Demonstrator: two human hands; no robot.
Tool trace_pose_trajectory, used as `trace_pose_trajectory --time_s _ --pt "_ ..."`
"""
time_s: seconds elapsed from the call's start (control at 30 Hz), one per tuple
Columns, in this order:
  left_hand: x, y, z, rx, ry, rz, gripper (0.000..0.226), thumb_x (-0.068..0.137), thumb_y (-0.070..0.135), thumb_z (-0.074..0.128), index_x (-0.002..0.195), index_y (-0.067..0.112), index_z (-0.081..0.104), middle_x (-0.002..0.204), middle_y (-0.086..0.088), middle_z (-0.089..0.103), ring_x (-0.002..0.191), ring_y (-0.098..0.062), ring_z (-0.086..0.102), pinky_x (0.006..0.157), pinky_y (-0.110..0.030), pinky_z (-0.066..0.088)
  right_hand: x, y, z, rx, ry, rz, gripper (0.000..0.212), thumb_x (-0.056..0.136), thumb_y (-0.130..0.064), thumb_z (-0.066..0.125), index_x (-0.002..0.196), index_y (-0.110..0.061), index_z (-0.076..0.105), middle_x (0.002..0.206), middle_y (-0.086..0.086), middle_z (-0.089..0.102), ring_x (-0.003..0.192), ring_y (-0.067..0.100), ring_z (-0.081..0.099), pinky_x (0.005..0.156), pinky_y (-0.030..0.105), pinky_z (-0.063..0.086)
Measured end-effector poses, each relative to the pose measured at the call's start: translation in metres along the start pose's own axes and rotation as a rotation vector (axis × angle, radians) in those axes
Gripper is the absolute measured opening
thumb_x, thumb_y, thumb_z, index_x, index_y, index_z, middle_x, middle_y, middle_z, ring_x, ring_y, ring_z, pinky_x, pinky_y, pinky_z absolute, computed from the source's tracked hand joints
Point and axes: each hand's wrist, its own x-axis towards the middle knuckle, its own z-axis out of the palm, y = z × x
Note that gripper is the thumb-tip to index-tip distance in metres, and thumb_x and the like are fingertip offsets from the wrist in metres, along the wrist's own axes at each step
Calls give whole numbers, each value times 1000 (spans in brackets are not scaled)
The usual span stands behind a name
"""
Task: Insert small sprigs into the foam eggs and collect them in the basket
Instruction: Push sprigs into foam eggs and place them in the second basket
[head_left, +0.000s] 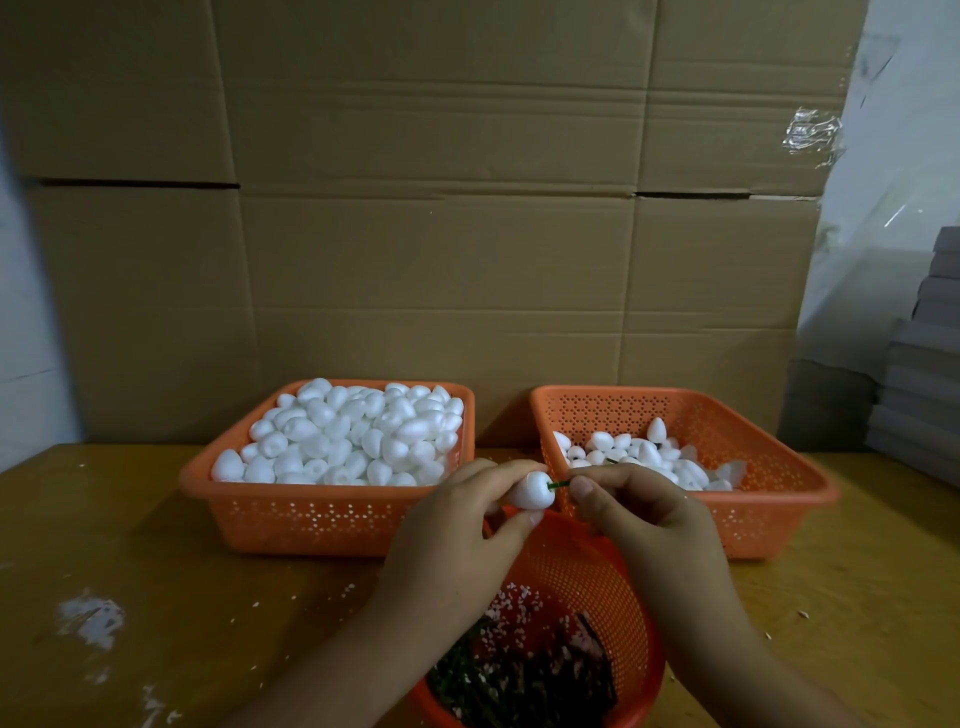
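The left hand (457, 525) grasps a foam egg (530, 491) between thumb and fingertips, its blunt end turned toward the right hand (644, 512). The right grip pinches a green sprig (558, 485) whose tip sits in the egg's end, so the two grips nearly meet. Just below them stands a round bowl (582, 566) holding dark sprigs and white crumbs. Beyond the left grip a tray (332, 514) is heaped with plain eggs (353, 431). Beyond the right grip the basket (769, 499) holds a shallow layer of done eggs (644, 454), some showing dark stems. All rest on the bench (156, 571), dotted with white crumbs, with cardboard (467, 208) behind
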Motion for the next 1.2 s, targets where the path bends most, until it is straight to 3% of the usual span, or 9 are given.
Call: trace_pose_trajectory --time_s 0.2,0.37,0.73,1.07,1.2 --pt "0 1 -4 79 -34 48 37 89 33 67 121 46 54 103 38 52 90 16 50 71 -2 36 0 2 0 -104 -21 -92 9 82 -16 72 77 -23 75 79 -10 73 76 1 66 66 10 48" --pt "-1 3 -2 72 -107 48 35 90 33 64 120 47 53 97 29 55 90 11 51 68 -6 37 0 3 1 -125 -60 -131 10 83 -12 71 78 -20 75 80 -5 74 77 4 67 69 14 50" --pt "-1 -2 -1 -25 -40 -19 39 87 36 66 118 54 50 109 37 54 92 11 56 71 -6 42 4 6 2 10 -52 -25 10 87 -8 66 80 -8 74 64 0 67 61 5 59 61 15 49" --pt "0 -4 -2 -133 -53 -57 42 85 34 69 114 54 48 111 34 56 92 3 61 70 -20 50 5 11 3 32 -65 14 30 92 -22 59 68 -5 66 62 4 63 60 12 57 62 21 49" --pt "0 -2 -2 -117 -63 -19 39 81 45 66 113 58 47 113 36 54 90 5 60 67 -15 46 4 10 3 8 -62 2 36 93 -25 58 65 -2 63 58 5 61 57 12 55 58 20 46"
